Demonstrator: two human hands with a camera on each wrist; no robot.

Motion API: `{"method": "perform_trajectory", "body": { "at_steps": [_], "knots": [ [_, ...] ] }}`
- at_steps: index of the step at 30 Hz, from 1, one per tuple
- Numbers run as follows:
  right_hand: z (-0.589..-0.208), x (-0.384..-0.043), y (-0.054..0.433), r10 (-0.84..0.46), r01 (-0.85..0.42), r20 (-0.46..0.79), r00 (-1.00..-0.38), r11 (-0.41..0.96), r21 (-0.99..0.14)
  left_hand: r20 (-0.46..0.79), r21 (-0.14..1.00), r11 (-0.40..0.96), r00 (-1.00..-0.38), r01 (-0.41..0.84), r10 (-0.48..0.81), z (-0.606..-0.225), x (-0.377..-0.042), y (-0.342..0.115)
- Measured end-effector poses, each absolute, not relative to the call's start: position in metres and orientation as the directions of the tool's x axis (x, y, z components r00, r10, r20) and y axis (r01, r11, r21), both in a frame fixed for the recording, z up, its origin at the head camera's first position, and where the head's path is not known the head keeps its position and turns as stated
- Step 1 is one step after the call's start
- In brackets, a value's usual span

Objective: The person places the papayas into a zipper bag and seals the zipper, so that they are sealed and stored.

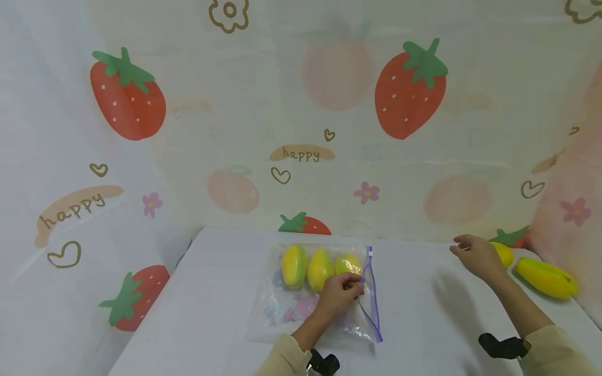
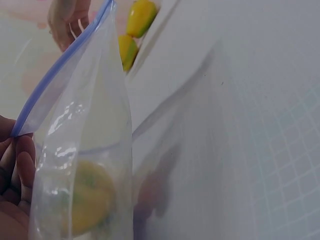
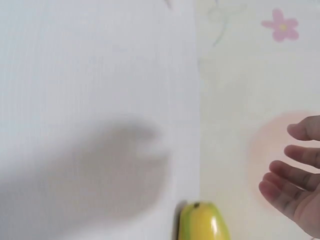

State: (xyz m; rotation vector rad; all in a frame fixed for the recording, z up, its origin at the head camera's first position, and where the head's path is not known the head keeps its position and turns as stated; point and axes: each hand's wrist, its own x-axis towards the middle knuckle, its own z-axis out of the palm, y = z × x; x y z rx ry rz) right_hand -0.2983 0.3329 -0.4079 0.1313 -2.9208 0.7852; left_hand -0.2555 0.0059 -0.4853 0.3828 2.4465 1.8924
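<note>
A clear zip bag [image 1: 258,318] with a purple zip edge [image 1: 374,297] lies on the table, holding three yellow-green fruits [image 1: 321,269]. My left hand [image 1: 336,296] pinches the bag's rim near the zip; in the left wrist view the thumb and fingers [image 2: 25,150] grip the purple strip, and the mouth stands partly parted. Raised above the table at the right is my right hand [image 1: 479,256], its fingers loosely bent with nothing between them. Behind that hand sits a yellow fruit [image 1: 505,254], partly hidden, beside a longer yellow-green fruit [image 1: 547,278].
The white table [image 1: 197,303] meets a printed cloth backdrop [image 1: 282,104] at its far edge. Another cloth side [image 1: 583,235] rises at the right, close to the loose fruits.
</note>
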Motion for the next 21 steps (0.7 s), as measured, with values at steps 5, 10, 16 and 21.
{"method": "perform_trajectory", "body": {
  "at_steps": [5, 10, 16, 21],
  "knots": [
    [-0.403, -0.301, 0.363, -0.069, -0.116, 0.142, -0.987, 0.928, -0.355, 0.117, 0.956, 0.240, -0.971, 0.168, 0.210, -0.484, -0.255, 0.006],
    [-0.401, -0.303, 0.394, -0.065, -0.101, 0.139, -0.988, 0.958, -0.267, 0.135, 0.954, 0.236, -0.969, 0.183, 0.206, -0.485, -0.256, 0.007],
    [-0.405, -0.302, 0.427, -0.040, -0.065, 0.116, -0.992, 0.972, -0.227, 0.126, 0.952, 0.249, -0.971, 0.175, 0.203, -0.486, -0.255, 0.007],
    [-0.404, -0.298, 0.441, 0.043, 0.025, 0.096, -0.994, 0.983, -0.183, 0.127, 0.952, 0.249, -0.970, 0.178, 0.206, -0.486, -0.255, 0.007]
  ]
}}
